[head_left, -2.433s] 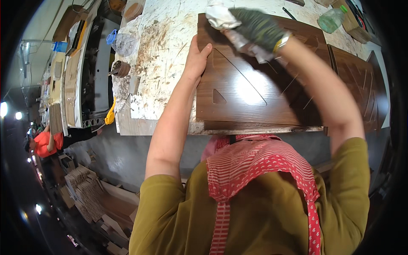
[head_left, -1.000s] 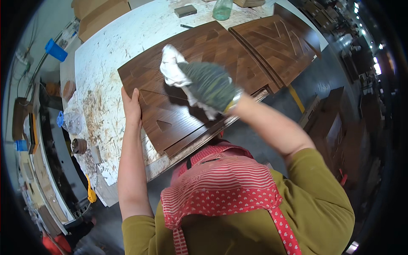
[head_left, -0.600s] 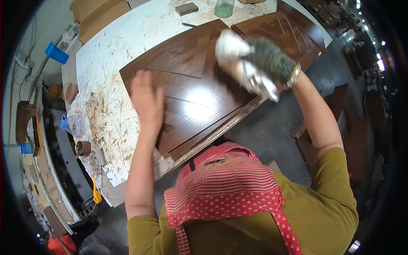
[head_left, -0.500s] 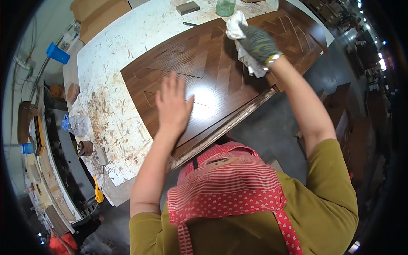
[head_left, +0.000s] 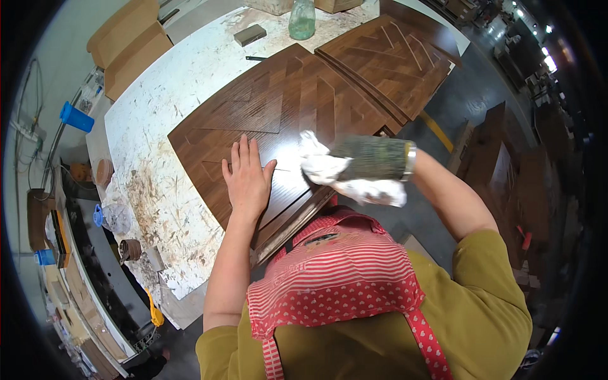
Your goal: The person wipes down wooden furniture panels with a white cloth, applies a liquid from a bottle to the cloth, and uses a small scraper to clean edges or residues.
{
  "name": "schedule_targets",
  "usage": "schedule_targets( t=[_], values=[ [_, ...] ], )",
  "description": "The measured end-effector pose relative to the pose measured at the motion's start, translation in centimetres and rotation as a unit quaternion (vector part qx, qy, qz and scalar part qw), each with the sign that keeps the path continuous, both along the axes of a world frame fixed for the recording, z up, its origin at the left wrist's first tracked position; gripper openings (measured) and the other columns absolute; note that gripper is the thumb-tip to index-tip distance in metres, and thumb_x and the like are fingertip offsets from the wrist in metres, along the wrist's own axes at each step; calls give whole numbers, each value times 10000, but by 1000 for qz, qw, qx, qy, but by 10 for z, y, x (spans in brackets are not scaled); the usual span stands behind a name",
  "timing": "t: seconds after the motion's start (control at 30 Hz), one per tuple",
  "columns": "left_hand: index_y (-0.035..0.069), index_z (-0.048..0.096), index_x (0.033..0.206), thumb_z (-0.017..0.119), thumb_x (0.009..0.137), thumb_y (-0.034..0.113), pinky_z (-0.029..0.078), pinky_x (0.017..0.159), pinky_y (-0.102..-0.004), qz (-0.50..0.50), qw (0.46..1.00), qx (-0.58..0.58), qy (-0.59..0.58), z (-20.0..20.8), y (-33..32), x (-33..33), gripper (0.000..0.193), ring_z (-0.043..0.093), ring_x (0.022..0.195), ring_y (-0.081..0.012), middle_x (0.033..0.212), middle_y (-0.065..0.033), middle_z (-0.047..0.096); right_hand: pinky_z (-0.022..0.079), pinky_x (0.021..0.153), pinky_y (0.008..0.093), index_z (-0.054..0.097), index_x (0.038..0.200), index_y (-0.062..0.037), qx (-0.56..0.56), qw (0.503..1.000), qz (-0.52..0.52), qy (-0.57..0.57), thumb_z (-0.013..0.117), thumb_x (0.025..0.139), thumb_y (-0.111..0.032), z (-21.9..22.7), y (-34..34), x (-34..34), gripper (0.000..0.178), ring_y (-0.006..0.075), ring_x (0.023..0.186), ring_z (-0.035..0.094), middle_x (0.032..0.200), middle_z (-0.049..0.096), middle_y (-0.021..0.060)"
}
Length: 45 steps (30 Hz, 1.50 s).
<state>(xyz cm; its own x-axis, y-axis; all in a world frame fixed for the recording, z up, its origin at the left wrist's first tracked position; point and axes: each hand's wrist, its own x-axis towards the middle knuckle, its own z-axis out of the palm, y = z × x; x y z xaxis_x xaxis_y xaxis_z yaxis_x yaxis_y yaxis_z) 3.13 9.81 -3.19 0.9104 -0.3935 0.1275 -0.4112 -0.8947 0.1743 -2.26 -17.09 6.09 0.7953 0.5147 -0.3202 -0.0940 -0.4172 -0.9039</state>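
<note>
A dark brown wooden panel (head_left: 297,101) with grooved triangle patterns lies on the paint-stained white workbench (head_left: 171,82). My left hand (head_left: 246,177) rests flat on its near part, bare, fingers spread. My right hand (head_left: 370,158) wears a dark green glove and grips a white cloth (head_left: 323,168) at the panel's near edge. A second brown panel (head_left: 392,54) lies beside the first at the far right.
A green glass bottle (head_left: 302,19) and a small grey block (head_left: 250,35) stand at the bench's far side. Cardboard boxes (head_left: 126,47) sit at the far left, with a blue cup (head_left: 76,117). A side shelf (head_left: 95,240) with tins and tools runs along the left.
My right hand swept the cloth from the panel's far end back to its near edge. My left hand left the panel's left edge and now presses flat on top.
</note>
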Motion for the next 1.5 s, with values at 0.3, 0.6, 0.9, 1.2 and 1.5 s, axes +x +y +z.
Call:
schedule_targets(
  t=[0.3, 0.6, 0.9, 1.2, 1.5],
  values=[
    [55, 495, 1260, 540, 896, 165, 348, 1020, -425, -163, 939, -303, 6, 15, -16, -18, 383, 443, 1226, -318, 1327, -152, 476, 450, 925, 338, 570, 1191, -19, 18, 946, -308, 104, 656, 822, -303, 6, -60, -87, 473, 180, 1019, 591, 1143, 615, 128],
    [52, 459, 1270, 487, 971, 310, 466, 865, -271, -90, 396, -591, 697, 38, -97, -49, 396, 565, 1027, -125, 1176, -64, 572, 451, 967, 309, 493, 1283, -15, 50, 945, -322, -30, 560, 903, -131, -20, -40, -97, 403, 188, 1123, 557, 1252, 561, 111],
    [16, 501, 1183, 470, 974, 324, 467, 898, -301, 33, 363, -657, 660, 54, -121, -45, 373, 580, 1027, -157, 1137, -92, 589, 394, 1037, 364, 394, 1348, -6, 479, 746, -448, 115, 638, 852, -310, -52, -39, -95, 631, 257, 1181, 513, 1288, 514, 155],
    [18, 509, 1186, 600, 884, 196, 425, 954, -332, -299, 646, -458, 533, 80, -141, -66, 362, 530, 1123, -199, 1203, -123, 552, 442, 922, 320, 520, 1238, -8, -31, 916, -400, -4, 709, 765, -227, -32, -73, -117, 555, 202, 1068, 566, 1163, 602, 83],
    [42, 504, 1217, 639, 828, 148, 466, 916, -409, -553, 710, -300, 316, 102, -149, -108, 424, 499, 1152, -386, 1380, -214, 376, 499, 868, 341, 511, 1152, -21, 536, 645, -522, -154, 530, 932, -215, -9, -66, -112, 294, 216, 970, 595, 1064, 603, 98]
  ],
)
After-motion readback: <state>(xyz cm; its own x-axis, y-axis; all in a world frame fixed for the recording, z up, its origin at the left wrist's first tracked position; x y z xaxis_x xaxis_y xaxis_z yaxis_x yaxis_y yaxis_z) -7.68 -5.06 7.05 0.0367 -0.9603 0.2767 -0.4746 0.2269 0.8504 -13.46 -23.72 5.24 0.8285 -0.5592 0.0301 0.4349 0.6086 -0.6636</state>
